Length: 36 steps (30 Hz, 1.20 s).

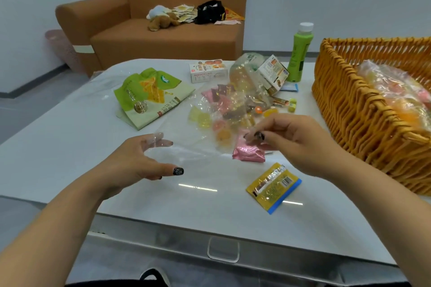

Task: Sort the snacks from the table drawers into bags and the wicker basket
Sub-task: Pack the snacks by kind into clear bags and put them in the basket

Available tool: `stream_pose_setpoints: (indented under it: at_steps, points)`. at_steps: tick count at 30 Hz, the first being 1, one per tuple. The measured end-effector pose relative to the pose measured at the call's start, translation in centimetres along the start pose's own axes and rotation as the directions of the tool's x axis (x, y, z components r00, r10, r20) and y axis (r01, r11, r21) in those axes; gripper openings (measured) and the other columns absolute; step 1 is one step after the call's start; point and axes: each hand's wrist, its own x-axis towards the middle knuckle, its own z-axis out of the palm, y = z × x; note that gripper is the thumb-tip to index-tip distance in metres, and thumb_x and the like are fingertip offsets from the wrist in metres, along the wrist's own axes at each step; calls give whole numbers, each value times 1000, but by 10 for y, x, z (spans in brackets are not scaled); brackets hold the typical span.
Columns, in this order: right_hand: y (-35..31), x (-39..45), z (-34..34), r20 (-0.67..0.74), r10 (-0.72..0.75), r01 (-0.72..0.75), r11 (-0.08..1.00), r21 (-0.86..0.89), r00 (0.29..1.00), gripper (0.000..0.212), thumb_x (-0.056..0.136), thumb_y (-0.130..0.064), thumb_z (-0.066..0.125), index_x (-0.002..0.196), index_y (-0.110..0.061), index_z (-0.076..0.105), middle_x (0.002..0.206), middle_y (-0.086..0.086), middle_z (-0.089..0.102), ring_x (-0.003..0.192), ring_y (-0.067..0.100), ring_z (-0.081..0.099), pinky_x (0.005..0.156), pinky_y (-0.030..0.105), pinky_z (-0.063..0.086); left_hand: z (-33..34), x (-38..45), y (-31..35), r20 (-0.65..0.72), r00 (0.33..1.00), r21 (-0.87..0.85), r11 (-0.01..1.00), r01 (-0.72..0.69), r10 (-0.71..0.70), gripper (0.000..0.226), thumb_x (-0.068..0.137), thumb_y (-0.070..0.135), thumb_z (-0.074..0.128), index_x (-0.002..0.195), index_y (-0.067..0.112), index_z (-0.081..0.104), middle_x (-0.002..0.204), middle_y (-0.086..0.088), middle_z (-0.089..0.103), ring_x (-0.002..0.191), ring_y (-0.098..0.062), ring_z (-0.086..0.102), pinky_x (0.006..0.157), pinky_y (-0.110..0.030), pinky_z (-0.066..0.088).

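The big wicker basket (345, 109) sits on the right of the white table (70, 147), with wrapped snacks inside. Your clear bag (186, 144) lies flat in the middle, with loose candies near it. Your left hand (142, 158) is spread wide, fingers tucked in the bag's mouth. Your right hand (286, 137) pinches the bag's other edge (just above the pink snack (249, 155)). The yellow packet (273, 187) lies close by.

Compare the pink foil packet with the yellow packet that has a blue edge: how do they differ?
The pink foil packet looks puffy and plain; the yellow packet with a blue edge lies flat and shows a barcode. The pink one lies by the right hand, the yellow one nearer the table's front edge. Both are sealed and on the white table.
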Motion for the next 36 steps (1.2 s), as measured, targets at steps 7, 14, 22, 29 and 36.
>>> stream_pose_setpoints:
  at_steps: [7,14,22,29,36]
  points:
    - [38,10,-4,-315,-167,9,894,-448,934,18,91,-9,59,107,-12,68,102,-2,65,97,11,60,88,28,52,-10,10,-23,-283,959,-51,999,1,-16,84,61,20,88,137,15,52,137,14,51,79,-5,69,56,-14,53]
    - [64,15,47,59,407,-302,761,-574,912,65,88,-62,47,146,-47,22,159,-3,4,147,27,-8,117,55,5,-13,24,-26,-447,893,-259,964,-69,-56,96,62,15,89,144,3,41,138,2,51,89,-15,67,57,-11,53]
    - [52,11,68,52,336,-266,824,-500,941,40,89,-61,42,105,-30,62,128,-7,44,120,21,36,104,37,35,-7,24,-15,-470,874,-412,906,-94,-123,81,64,15,89,134,9,48,138,0,47,76,-13,64,76,-28,55]
    - [24,61,54,-350,265,-388,853,-349,898,21,89,-18,59,108,-19,67,114,-3,54,111,15,49,85,21,36,-16,31,6,-559,828,-225,970,-96,-48,83,56,30,94,127,15,54,132,-1,51,76,-16,67,75,-35,57]
    - [63,193,60,-234,449,-502,702,-505,863,77,81,-64,54,147,-32,30,156,9,16,142,37,16,113,51,24,-12,47,12,-609,792,-187,980,-74,-56,71,63,30,90,121,16,51,128,0,47,49,5,62,76,-44,59]
